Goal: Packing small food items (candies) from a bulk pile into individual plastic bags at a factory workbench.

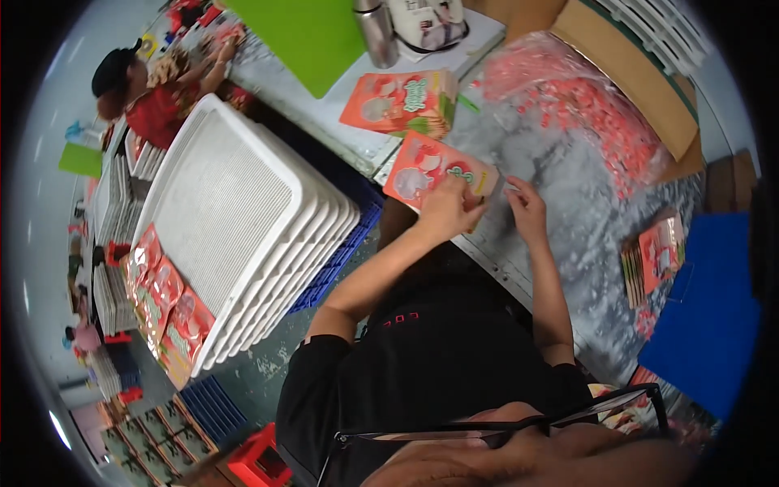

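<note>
Orange pouch (434, 172) lies flat near the close edge of the grey mottled counter (584, 235), printed face up. Left hand (449, 209) is closed on its near edge, fingers curled over it, pinning it down so it does not slide. Right hand (527, 213) sits just beside the pouch's right corner, fingertips pinched at that corner or at something small there; too small to tell which. Both forearms reach forward from the body, so the pouch is held square in front of the person.

Outward from the hands: a stack of like pouches (402, 101) stands beyond the held one, on the paler part of the counter. To the right, a large clear bag of small red pieces (580, 105) is spread across the counter, well within reach of the right hand. A smaller stack of pouches (657, 260) rests near the counter's right edge, with a blue sheet (710, 316) beside it. A steel flask (376, 31) stands at the far end.

On the left, a pile of white trays (243, 219) sits on blue crates (337, 260), close against the left elbow; more pouches (166, 304) lie along the pile's lower edge. Another person in red (150, 93) works farther off.
</note>
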Demonstrator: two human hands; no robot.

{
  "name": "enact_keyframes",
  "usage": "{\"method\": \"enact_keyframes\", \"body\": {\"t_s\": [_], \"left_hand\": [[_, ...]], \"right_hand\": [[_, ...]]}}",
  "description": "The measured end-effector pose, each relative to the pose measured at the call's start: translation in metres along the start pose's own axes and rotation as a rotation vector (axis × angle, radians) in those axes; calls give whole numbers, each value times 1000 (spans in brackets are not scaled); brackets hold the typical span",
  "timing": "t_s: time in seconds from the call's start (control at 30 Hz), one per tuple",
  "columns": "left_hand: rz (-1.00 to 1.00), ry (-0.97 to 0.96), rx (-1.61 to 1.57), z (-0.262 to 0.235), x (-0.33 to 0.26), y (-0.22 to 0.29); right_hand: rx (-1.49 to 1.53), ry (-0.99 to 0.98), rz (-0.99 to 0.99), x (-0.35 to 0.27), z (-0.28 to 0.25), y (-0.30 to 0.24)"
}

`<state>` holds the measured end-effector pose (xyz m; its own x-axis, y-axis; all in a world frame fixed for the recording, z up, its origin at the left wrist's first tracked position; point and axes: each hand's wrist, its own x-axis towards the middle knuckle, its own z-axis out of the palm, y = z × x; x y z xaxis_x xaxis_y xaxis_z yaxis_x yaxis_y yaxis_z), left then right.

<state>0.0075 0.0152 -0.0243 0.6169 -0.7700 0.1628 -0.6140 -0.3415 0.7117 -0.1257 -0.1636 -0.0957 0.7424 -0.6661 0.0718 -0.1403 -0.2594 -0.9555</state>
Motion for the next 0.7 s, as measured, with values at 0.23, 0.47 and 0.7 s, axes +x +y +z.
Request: {"method": "enact_keyframes", "body": {"t_s": [0.23,0.47,0.7], "left_hand": [[47,75,120,77,3,-34],[-428,-229,-664,72,16,-61],[-507,-278,-903,47,25,-57]], "right_hand": [[3,30,104,-18,-12,-2],[-469,12,-661,-12,22,-32],[-518,3,-730,-8,20,-26]]}}
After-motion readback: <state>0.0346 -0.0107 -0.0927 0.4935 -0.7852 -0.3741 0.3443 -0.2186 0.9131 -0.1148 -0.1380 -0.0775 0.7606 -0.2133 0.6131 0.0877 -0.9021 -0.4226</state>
